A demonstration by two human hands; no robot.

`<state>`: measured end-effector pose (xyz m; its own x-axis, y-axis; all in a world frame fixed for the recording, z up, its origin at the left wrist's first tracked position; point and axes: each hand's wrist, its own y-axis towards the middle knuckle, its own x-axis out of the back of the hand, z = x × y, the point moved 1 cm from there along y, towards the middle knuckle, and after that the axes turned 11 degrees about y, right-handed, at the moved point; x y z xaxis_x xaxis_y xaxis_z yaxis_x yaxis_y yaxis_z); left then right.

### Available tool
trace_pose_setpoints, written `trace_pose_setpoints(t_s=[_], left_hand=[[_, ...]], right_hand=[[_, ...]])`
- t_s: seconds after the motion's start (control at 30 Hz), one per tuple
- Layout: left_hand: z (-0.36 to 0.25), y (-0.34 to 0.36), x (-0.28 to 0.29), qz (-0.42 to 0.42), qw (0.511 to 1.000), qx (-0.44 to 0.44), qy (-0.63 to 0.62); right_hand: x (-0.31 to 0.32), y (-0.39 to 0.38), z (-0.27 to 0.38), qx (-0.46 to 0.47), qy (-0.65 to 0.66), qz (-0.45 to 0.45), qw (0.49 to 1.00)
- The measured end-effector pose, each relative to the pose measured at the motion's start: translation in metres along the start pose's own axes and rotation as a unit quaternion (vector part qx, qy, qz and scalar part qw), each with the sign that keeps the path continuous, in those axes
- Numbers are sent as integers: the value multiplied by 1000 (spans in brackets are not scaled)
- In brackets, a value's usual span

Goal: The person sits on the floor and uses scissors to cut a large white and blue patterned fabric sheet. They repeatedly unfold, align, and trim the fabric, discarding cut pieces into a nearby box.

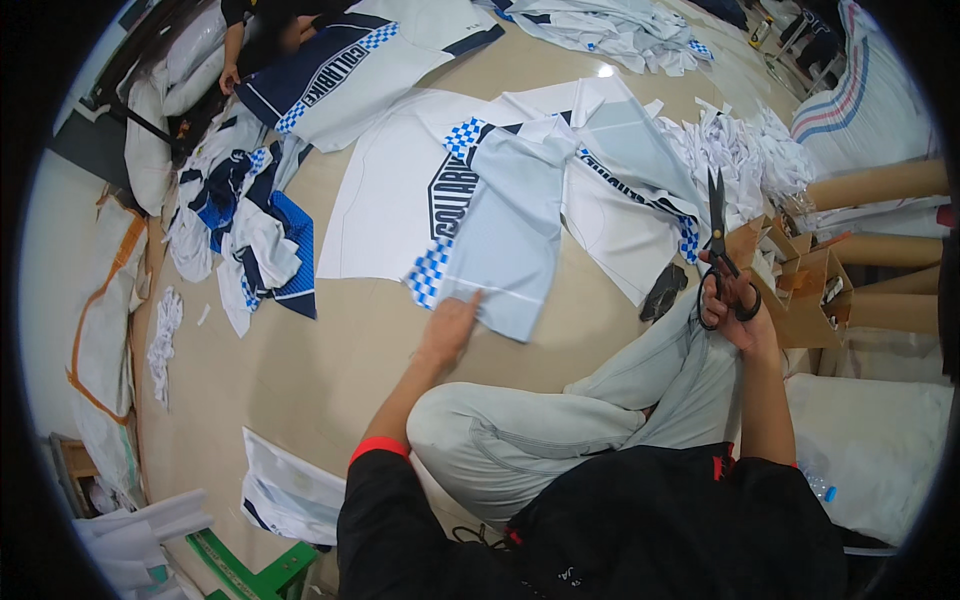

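Just ahead of my crossed legs, my left hand [450, 332] grips the lower left edge of a fabric panel [515, 215]. Its pale grey back faces up, folded over a white printed part with blue checks. In my right hand [738, 318] is a pair of black-handled scissors [717, 215], blades pointing up and away from the cloth, my fingers in the handle loops. Beyond the panel, another white printed piece [375, 195] lies flat on the floor. To its right, a further panel [610, 225] with dark lettering spreads out.
White scraps [720, 150] are heaped at the right, near cardboard boxes [800, 285] and brown tubes [880, 248]. Cut navy and white cloth [245, 225] is piled at the left. Another person's hand [229, 78] touches a printed panel [370, 75] at the far left. A green frame [250, 565] stands nearby.
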<state>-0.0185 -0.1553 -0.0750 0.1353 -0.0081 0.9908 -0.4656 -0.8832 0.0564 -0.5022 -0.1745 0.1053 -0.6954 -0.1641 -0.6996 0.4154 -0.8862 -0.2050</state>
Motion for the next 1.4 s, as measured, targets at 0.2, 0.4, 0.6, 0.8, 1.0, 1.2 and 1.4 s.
trace_pose_setpoints(t_s=[0.2,0.4,0.6,0.8,1.0,1.2,1.4], left_hand=[[119,-162,32,20,960,248,130],[86,-292,14,-200,677,708,-30],[67,-287,25,-139,585,790,-122],[121,-303,19,-202,491,835,-144],[158,-307,15,-201,407,878,-148],[195,-356,-4,-189,508,826,-154],[180,-373,16,-274,485,794,-245]], right_hand=[[-49,28,-11,-87,-323,-178,925],[-53,130,-85,-98,-563,-196,797],[-10,155,-146,-73,-677,-253,687],[-18,130,-165,-50,-716,-245,652],[-33,134,-142,-123,-787,-185,576],[-40,156,-193,32,-670,-70,739],[-87,189,-286,100,-532,-114,833]])
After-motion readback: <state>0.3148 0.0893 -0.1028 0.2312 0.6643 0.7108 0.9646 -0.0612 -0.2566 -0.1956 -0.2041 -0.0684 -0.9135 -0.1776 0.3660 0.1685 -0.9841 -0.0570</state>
